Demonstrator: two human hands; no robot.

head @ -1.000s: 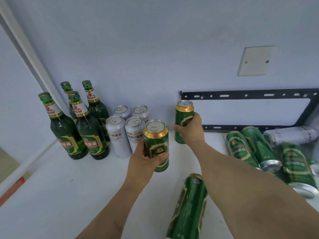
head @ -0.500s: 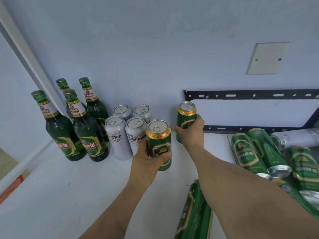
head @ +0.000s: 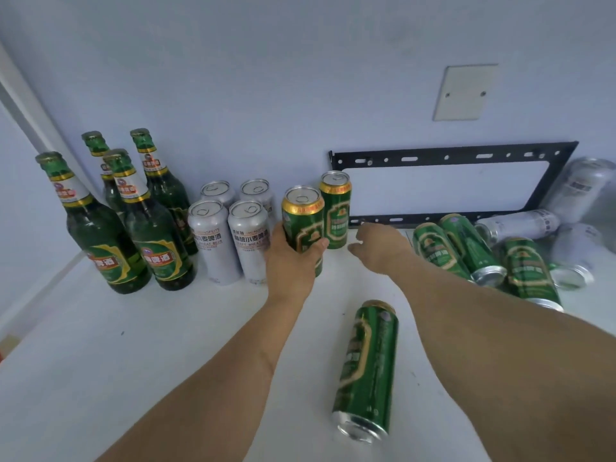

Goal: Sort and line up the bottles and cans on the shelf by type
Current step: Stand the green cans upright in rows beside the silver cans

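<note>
Several green glass bottles [head: 100, 235] stand upright at the back left of the white shelf [head: 100, 355]. Beside them several white cans [head: 213, 241] stand in two rows. My left hand [head: 293, 265] grips a green can [head: 301, 221] upright, right next to the white cans. A second green can [head: 336, 208] stands upright just behind it by the wall. My right hand [head: 380, 245] hovers to the right of that can, fingers apart and holding nothing. One green can [head: 368, 365] lies on its side in front.
At the right, several green cans [head: 466, 248] and white cans [head: 520, 225] lie tumbled in a heap. A black metal bracket [head: 450, 158] is fixed to the back wall above them. A pale wall plate [head: 465, 91] sits higher up.
My right hand has let go of the rear green can and drawn back to the right. My left hand has brought its green can back, close beside the white cans.
</note>
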